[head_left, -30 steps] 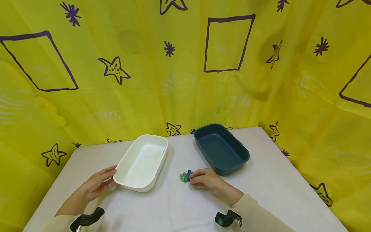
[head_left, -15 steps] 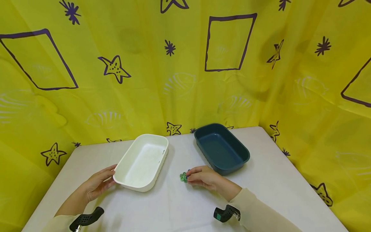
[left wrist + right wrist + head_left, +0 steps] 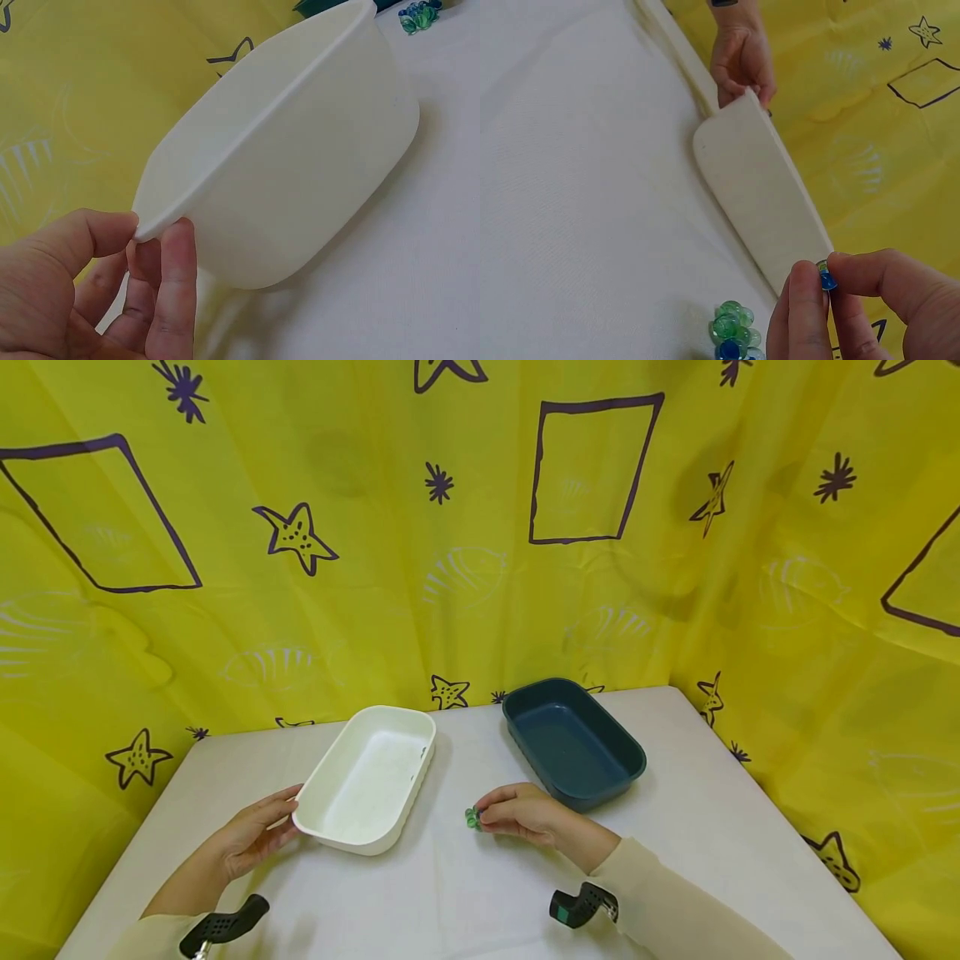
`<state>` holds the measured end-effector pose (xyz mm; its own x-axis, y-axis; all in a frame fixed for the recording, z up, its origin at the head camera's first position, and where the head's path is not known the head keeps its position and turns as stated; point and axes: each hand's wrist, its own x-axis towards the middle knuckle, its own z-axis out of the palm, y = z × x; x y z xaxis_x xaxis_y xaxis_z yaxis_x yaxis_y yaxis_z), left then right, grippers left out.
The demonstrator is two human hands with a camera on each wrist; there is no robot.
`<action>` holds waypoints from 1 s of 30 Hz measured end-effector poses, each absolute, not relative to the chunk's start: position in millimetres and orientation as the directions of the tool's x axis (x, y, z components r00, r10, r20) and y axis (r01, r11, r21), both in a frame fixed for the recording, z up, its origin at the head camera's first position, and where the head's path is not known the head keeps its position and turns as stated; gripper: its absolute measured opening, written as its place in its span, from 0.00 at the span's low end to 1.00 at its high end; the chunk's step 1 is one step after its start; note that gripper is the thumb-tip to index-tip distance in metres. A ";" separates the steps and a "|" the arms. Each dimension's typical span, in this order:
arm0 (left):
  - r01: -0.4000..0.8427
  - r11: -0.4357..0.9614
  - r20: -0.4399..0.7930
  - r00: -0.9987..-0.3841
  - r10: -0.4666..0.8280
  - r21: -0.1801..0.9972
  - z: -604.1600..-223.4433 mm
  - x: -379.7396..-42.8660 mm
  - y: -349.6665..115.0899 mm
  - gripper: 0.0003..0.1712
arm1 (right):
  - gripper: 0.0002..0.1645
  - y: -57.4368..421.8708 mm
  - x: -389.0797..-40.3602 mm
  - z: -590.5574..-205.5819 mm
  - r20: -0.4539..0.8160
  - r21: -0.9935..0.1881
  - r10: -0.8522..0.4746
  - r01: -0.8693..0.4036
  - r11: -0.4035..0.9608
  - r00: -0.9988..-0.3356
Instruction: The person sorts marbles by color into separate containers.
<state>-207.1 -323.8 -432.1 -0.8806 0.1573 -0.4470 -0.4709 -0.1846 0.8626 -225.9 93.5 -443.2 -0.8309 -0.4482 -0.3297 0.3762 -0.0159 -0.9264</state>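
Observation:
In the left wrist view, my left hand (image 3: 112,285) pinches the near rim of a white rectangular tray (image 3: 300,142), thumb above and fingers beneath. The tray (image 3: 367,777) sits at the left of the table. My right hand (image 3: 521,814) is right of the tray, over a small cluster of glass marbles (image 3: 731,330), green and blue. Between its thumb and fingertips it pinches a blue marble (image 3: 826,279), seen in the right wrist view. The hand partly hides the cluster in the head view, where green marbles (image 3: 472,818) show at its left.
A dark teal rectangular tray (image 3: 573,743) stands at the back right, just beyond the right hand. The white-covered table (image 3: 420,910) meets a yellow patterned curtain (image 3: 360,568) at the back and sides.
My right hand has shifted slightly left and away from me over the marbles, covering the blue ones in the head view. My left hand and both trays stay put.

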 end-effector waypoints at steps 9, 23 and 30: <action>-0.464 -0.177 -0.433 -0.882 0.185 0.868 -432.9 -206.5 -325.4 0.17 | 0.13 89.4 -228.2 -437.1 -0.338 -0.923 -0.456 0.385 -0.010 -0.823; -0.472 -0.189 -0.439 -0.878 0.193 0.861 -437.0 -207.5 -328.7 0.17 | 0.15 78.1 -229.7 -430.9 -0.327 -0.928 -0.478 0.373 -0.003 -0.816; -0.474 -0.215 -0.437 -0.877 0.199 0.854 -433.9 -206.9 -326.5 0.17 | 0.16 73.6 -229.9 -428.5 -0.336 -0.929 -0.470 0.369 0.025 -0.816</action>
